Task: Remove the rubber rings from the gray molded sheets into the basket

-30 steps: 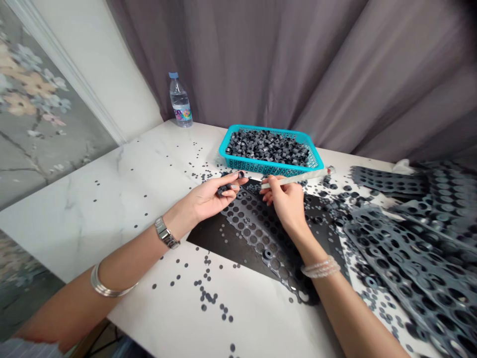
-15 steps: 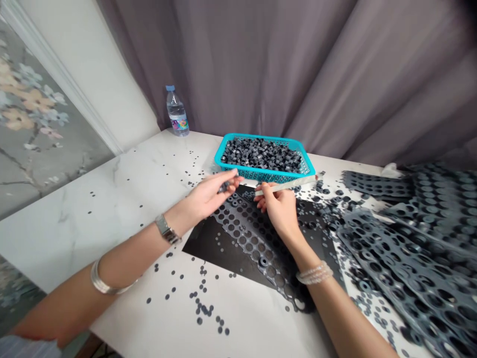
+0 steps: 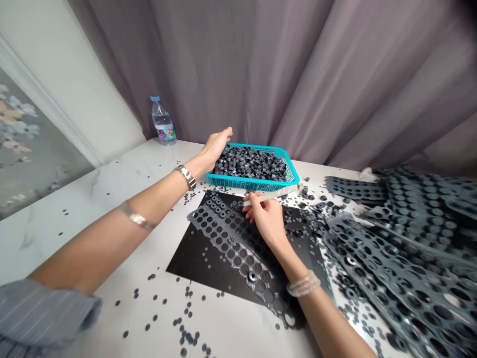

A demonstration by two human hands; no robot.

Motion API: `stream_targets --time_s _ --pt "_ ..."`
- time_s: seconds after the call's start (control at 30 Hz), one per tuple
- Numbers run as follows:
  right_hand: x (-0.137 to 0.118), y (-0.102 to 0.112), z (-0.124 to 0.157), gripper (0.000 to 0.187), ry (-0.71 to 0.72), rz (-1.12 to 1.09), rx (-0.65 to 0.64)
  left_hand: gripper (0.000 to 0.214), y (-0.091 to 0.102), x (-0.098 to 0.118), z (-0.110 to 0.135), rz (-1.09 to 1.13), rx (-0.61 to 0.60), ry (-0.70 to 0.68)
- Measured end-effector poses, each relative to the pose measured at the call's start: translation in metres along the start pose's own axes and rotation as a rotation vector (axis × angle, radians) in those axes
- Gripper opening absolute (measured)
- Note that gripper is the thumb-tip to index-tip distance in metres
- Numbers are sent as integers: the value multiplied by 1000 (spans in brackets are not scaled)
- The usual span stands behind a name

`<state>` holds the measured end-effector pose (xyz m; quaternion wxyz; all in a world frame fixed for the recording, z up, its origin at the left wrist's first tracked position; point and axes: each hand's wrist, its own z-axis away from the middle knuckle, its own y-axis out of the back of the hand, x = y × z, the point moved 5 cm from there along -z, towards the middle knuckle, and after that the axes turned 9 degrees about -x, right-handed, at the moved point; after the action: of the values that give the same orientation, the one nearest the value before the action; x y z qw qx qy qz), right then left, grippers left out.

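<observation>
Head view. Two hands: the left hand, fingers extended at the left end of one turquoise basket, its contents undeterminable; the right hand pinching one pale stick pen-wise, presumably for control. The basket, heaped with uncountable dark pieces, stands far on the surface, conveniently within reach.

This looks like a room in a home, with piecework spread over it. A heavy mauve-grey curtain hangs in folds along the far side; at left, white moulding frames a floral wall panel. The white marble-patterned desk carries an ordinary drink bottle at far left, a turquoise plastic basket of small dark parts, scattered discs, and perforated sheets heaped at right.
</observation>
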<state>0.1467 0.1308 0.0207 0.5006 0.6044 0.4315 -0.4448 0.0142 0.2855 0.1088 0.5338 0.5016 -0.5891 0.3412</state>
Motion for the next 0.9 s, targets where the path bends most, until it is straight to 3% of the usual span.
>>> stream_targets --time_s 0.1,0.23,0.37,0.53,0.67,0.9 --pt "-1 1 -1 42 -17 -60 -3 24 13 -1 43 -55 -62 -49" --pt "-11 -1 -6 39 -8 -173 -7 16 18 -16 101 -368 -204 -35" --pt "-22 -12 -9 36 4 -237 4 24 15 -26 134 -524 -220 -83" --pt "-12 -27 -1 37 -2 -123 -70 24 6 -24 150 -574 -284 -181" --pt "0 -29 3 37 -10 -10 -118 23 -2 -37 154 -773 -417 -166" --pt "-5 -31 1 34 110 217 -162 22 -9 -45 156 -884 -479 -160"
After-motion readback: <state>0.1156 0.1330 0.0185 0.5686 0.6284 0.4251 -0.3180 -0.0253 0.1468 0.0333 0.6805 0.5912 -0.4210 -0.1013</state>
